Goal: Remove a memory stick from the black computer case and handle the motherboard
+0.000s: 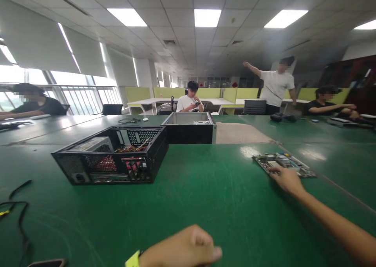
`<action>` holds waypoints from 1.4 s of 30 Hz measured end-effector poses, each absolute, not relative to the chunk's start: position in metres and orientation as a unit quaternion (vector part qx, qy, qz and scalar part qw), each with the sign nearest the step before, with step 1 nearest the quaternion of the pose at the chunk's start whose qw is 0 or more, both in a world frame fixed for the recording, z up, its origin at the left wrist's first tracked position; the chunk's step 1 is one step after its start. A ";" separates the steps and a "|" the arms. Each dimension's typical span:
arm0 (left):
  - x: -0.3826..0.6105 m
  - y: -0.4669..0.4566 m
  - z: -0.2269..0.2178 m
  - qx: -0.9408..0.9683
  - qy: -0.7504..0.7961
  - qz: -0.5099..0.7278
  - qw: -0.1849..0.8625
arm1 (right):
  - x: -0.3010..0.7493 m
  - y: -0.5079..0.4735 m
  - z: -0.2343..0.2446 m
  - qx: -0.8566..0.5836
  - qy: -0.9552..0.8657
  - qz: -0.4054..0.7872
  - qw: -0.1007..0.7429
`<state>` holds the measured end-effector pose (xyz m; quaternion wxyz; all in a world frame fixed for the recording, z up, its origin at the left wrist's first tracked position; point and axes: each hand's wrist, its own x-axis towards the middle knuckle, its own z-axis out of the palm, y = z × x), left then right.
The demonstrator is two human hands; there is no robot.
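Observation:
A motherboard (289,163) lies on the green table to the right. My right hand (288,181) grips its near left edge, with the fingers on top of the board. Low in the middle of the view is my left hand (183,246), curled into a loose fist above the table, with a yellow-green band (133,259) at its wrist. Nothing shows in that hand, though it is slightly blurred. Left of centre sits an opened black computer case (160,157) with cables and a power supply (95,147) inside.
A second computer case (189,133) stands behind the first. Black cables (22,216) lie at the left, and the corner of a dark object (48,263) shows at the bottom edge. Several people sit or stand beyond the green table (217,204).

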<state>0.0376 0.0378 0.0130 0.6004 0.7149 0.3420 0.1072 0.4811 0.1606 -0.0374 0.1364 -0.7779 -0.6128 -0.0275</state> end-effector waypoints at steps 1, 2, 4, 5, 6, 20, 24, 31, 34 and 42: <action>0.046 0.050 0.016 0.716 0.346 0.113 0.596 | 0.463 0.147 -0.035 -0.764 -0.630 -0.014 0.141; 0.053 0.061 0.018 0.715 0.352 0.129 0.590 | 0.441 0.130 -0.032 -0.746 -0.650 0.001 0.147; 0.068 0.080 0.022 0.714 0.358 0.188 0.571 | 0.387 0.091 -0.026 -0.701 -0.693 0.041 0.161; 0.074 0.088 0.023 0.724 0.357 0.224 0.546 | 0.357 0.070 -0.022 -0.684 -0.708 0.060 0.169; 0.079 0.094 0.022 0.745 0.355 0.256 0.503 | 0.328 0.050 -0.018 -0.660 -0.726 0.086 0.175; 0.048 0.124 0.000 0.955 0.284 0.073 0.043 | 0.288 0.103 0.003 -0.452 -0.888 0.078 0.042; 0.057 0.128 -0.002 0.937 0.335 0.092 0.039 | 0.287 0.099 0.000 -0.520 -0.853 0.037 0.014; 0.062 0.132 -0.014 0.923 0.347 0.147 0.074 | 0.229 0.032 0.011 -0.594 -0.801 0.029 0.068; 0.047 0.130 -0.010 0.918 0.334 0.172 0.127 | 0.189 0.005 -0.004 -0.566 -0.816 0.101 0.055; -0.076 0.128 0.086 0.785 0.486 0.279 -0.264 | 0.289 0.070 -0.032 -0.627 -0.778 0.034 0.027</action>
